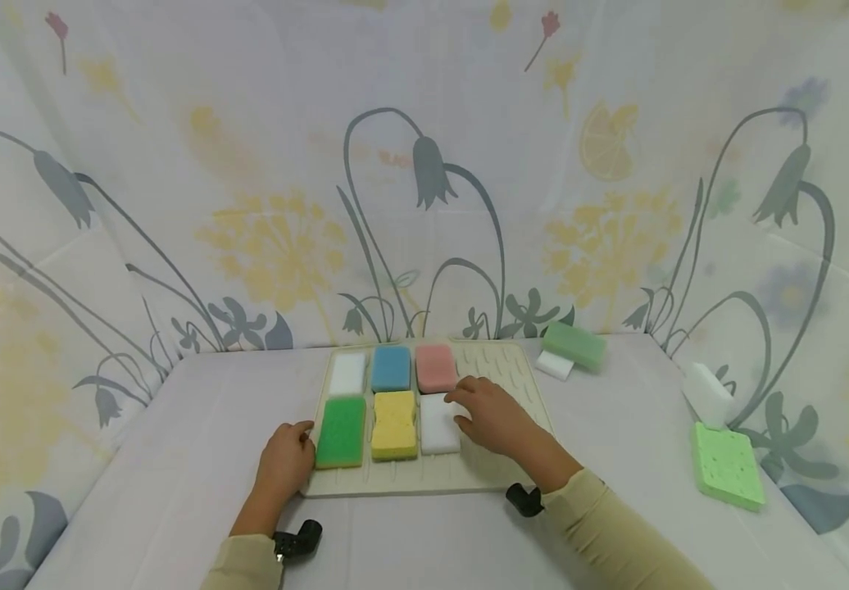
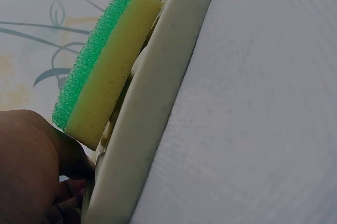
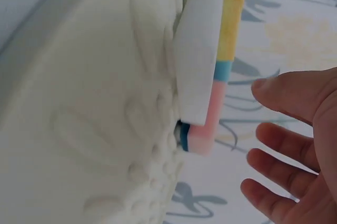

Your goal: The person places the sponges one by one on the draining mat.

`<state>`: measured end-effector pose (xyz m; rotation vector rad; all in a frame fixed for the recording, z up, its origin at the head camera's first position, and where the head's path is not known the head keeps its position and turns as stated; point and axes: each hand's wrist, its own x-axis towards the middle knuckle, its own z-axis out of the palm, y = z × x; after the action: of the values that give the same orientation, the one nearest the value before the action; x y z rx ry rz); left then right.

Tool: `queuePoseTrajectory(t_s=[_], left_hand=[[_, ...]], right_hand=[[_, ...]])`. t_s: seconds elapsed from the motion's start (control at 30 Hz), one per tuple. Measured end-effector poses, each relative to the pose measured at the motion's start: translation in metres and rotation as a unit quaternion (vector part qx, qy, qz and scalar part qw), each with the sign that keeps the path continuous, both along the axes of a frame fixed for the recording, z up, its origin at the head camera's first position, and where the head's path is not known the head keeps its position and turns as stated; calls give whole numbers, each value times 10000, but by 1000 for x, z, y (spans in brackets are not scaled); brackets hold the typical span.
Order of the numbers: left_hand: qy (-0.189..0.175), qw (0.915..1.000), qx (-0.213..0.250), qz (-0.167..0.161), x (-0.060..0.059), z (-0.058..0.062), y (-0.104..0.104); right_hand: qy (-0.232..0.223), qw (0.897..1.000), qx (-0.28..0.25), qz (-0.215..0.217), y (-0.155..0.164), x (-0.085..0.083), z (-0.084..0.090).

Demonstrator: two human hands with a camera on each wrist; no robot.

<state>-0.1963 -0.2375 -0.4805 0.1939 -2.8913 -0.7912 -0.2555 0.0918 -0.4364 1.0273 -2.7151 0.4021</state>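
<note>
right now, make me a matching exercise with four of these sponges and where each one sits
1. blue sponge
2. lime sponge
3. yellow sponge
4. pink sponge

A. front row, middle
B. back row, right end
C. off the tray
D. back row, middle

Pairs: 1-D, 2-C, 3-A, 4-B

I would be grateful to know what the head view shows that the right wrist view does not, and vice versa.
Only the head view shows the left hand, the green sponge beside it and the lime sponge at far right.
Only the right wrist view shows a dark blue strip on the tray side of the pink sponge.
Both show the right hand, white sponge, yellow sponge, blue sponge, pink sponge and tray.
</note>
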Motion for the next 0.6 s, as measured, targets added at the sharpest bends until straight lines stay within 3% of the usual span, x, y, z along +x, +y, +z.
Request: queuePoseTrajectory(t_s=[0.37, 0.6], left_hand=[[5, 10000, 13, -2, -3, 2, -1], [-71, 10000, 8, 56, -2, -2, -1]], right_hand=[[1008, 9945, -290, 40, 38, -30, 8], [1260, 9916, -288, -49, 61, -43, 7]])
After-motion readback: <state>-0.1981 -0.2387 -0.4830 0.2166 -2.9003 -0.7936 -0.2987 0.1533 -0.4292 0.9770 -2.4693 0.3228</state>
